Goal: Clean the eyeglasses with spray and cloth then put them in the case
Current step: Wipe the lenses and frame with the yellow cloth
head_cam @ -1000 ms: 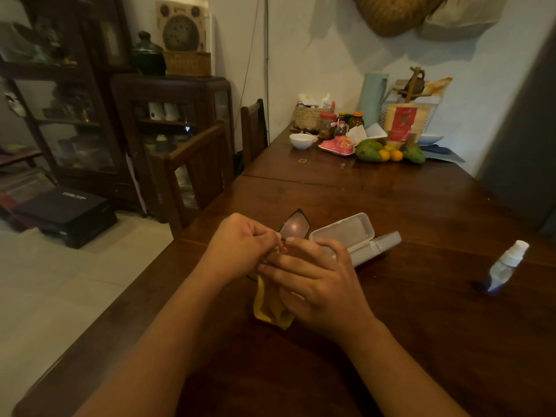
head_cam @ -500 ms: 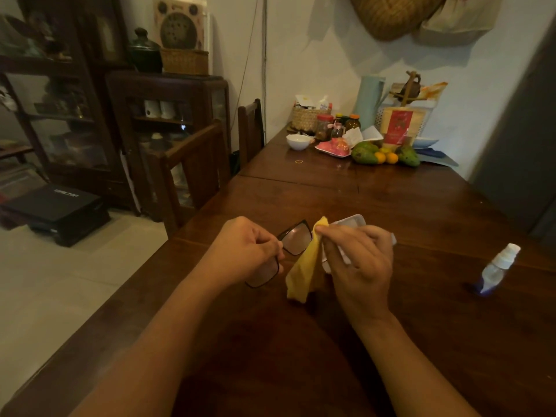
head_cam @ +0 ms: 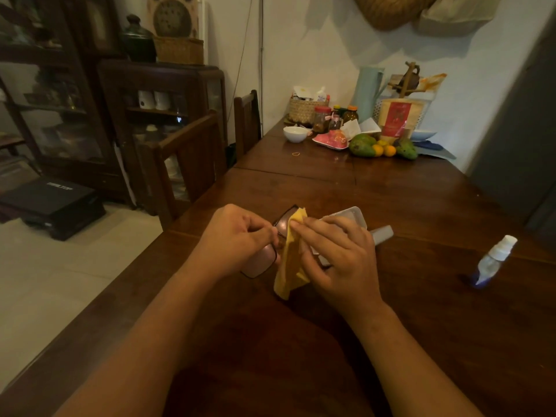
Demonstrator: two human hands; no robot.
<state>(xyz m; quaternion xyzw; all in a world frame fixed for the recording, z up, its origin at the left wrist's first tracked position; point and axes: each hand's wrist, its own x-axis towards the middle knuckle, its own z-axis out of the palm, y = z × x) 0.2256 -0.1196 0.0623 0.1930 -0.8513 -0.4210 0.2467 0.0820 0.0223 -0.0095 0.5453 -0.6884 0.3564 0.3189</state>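
My left hand (head_cam: 237, 236) pinches the black-framed eyeglasses (head_cam: 260, 261) at the bridge, holding them above the table. The near lens hangs below my fingers; the far lens is partly covered by a yellow cloth (head_cam: 290, 260). My right hand (head_cam: 337, 257) grips that cloth and presses its top against the far lens. The open white case (head_cam: 358, 215) lies on the table just behind my right hand, mostly hidden by it. A small spray bottle (head_cam: 493, 260) with a white top stands on the table far to the right.
The dark wooden table (head_cam: 391, 326) runs away from me. At its far end sit a white bowl (head_cam: 294, 134), jars, a basket, a pink plate and green and orange fruit (head_cam: 379, 149). Two wooden chairs (head_cam: 192, 158) stand along the left edge.
My right hand has lifted the yellow cloth from under the glasses and brought it onto the far lens. The left hand keeps its hold on the frame.
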